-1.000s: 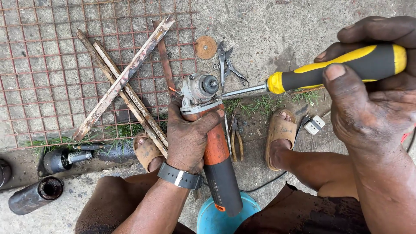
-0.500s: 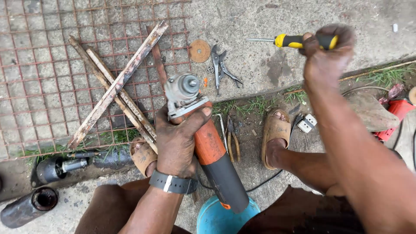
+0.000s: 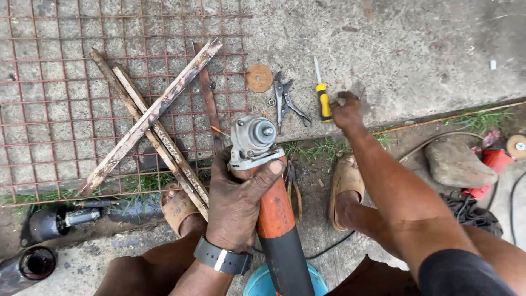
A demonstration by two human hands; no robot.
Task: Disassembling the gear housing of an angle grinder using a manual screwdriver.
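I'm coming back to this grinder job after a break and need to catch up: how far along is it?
Done: the grinder has no disc on its bare spindle; a worn disc lies on the concrete beside pliers. In hand: the left hand grips the grinder; the right hand rests by the yellow screwdriver. Left: no disc is mounted yet.

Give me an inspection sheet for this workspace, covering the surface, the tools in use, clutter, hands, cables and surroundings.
Surface: rough concrete ground, rusty wire mesh lying on it.
Job's things: orange and black angle grinder, no disc on its spindle; yellow-handled screwdriver on the ground.
Clutter: worn round disc, locking pliers, rusty metal bars, black motor part.
Hands: left hand grips the grinder; right hand beside the screwdriver, empty.
Cables: black cable along the ground.
Surroundings: stone, red tool, grass strip.
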